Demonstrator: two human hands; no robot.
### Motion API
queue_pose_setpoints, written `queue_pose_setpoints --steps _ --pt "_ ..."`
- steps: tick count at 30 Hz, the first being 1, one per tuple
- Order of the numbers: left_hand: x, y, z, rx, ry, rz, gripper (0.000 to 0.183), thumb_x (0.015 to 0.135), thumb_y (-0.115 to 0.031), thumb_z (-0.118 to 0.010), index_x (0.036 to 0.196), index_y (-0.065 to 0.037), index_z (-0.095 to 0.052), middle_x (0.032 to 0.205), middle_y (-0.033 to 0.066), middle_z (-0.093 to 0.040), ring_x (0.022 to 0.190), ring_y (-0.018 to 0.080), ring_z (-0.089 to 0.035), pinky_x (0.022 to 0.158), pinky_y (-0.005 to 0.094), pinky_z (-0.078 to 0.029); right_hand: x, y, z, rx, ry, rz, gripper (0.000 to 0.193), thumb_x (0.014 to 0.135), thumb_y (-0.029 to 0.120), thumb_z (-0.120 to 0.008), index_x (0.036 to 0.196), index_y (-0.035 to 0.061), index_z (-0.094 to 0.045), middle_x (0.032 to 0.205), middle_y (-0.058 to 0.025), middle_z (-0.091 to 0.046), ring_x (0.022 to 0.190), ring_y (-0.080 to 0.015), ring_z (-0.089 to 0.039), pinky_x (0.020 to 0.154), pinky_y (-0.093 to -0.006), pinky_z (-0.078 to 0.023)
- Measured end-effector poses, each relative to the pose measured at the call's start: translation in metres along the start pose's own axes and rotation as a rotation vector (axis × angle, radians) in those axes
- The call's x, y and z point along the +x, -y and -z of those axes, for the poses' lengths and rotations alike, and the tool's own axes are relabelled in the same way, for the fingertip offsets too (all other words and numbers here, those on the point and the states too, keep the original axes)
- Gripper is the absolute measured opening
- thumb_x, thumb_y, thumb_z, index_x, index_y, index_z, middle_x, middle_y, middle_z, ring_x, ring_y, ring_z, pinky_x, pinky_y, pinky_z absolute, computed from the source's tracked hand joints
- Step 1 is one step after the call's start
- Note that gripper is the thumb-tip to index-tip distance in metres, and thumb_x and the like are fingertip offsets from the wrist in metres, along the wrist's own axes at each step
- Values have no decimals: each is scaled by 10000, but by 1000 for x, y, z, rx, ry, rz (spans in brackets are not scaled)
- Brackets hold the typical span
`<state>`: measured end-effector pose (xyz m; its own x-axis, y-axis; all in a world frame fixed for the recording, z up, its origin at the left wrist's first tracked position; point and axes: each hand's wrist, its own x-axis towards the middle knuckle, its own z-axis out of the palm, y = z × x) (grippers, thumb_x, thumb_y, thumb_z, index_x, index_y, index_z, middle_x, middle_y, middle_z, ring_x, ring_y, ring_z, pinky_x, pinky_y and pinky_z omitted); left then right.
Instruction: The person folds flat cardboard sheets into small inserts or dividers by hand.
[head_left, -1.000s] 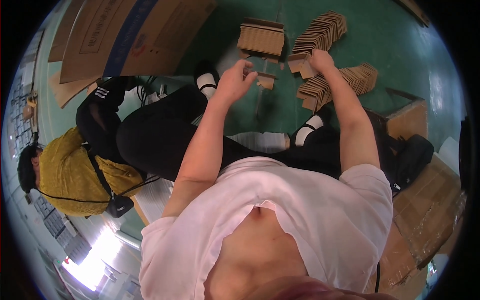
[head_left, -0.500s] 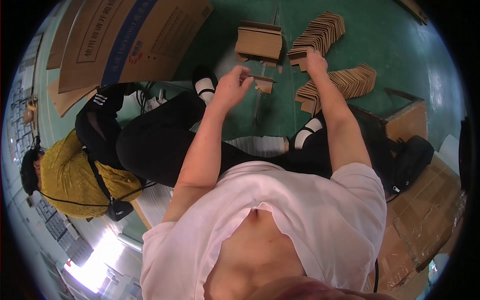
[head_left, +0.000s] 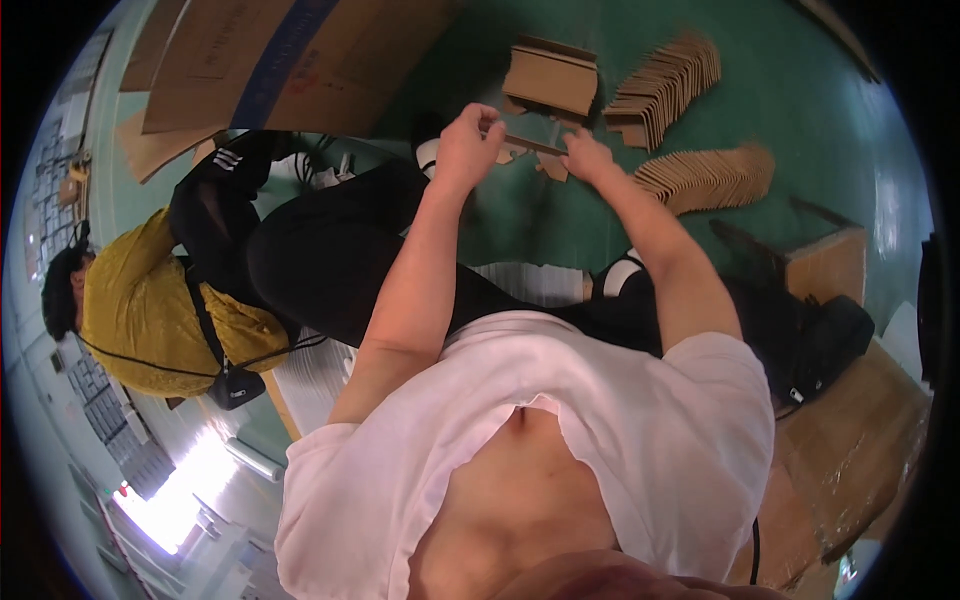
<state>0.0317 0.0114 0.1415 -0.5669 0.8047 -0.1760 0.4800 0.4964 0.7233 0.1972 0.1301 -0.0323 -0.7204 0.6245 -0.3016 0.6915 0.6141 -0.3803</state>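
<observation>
**Card [head_left: 537,146] held at both ends**

The left hand [head_left: 468,150] pinches its left end, fingertips partly hidden. The step looks like two-handed handling of one folded piece, nearer the wearer than the pile [head_left: 552,80]; the next move calls for keeping both ends together. The right hand's [head_left: 590,158] fingers grip the other end. Two fanned rows [head_left: 668,88] beyond are blurred.

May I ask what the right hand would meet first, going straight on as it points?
The right hand would likely meet the folded brown cardboard piece at its fingertips; depth is unclear.
</observation>
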Motion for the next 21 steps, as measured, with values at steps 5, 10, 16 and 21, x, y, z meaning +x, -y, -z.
queue_pose_setpoints --steps 5,10,16,21 --pt "6 56 -4 155 -69 53 325 773 -241 -604 1017 -29 -568 942 136 -618 832 234 -606 766 318 -469 17 7 24 7 41 197 174 781 182 -509 878 81 -612 908 -145 -579 902 -330 -563 737 -435 -471" --pt "12 67 4 357 -204 253 378 789 -286 -586 1064 -33 -528 1013 162 -574 961 290 -561 821 372 -458 36 29 126 464 247 199 155 779 147 -546 852 21 -600 766 -104 -614 680 -180 -596 613 -302 -471" --pt "14 21 35 -591 155 304 277 864 -275 -506 1031 -54 -528 879 50 -578 745 131 -546 593 265 -469 18 44 205 729 351 174 157 797 203 -599 806 47 -584 722 1 -567 610 -75 -531 499 -217 -428" --pt "7 0 31 -755 142 110 243 887 -224 -458 1072 -66 -459 870 36 -546 668 97 -497 518 224 -410 14 40 183 1018 552 121 323 789 337 -616 860 21 -619 678 -21 -581 538 -79 -524 410 -223 -419"
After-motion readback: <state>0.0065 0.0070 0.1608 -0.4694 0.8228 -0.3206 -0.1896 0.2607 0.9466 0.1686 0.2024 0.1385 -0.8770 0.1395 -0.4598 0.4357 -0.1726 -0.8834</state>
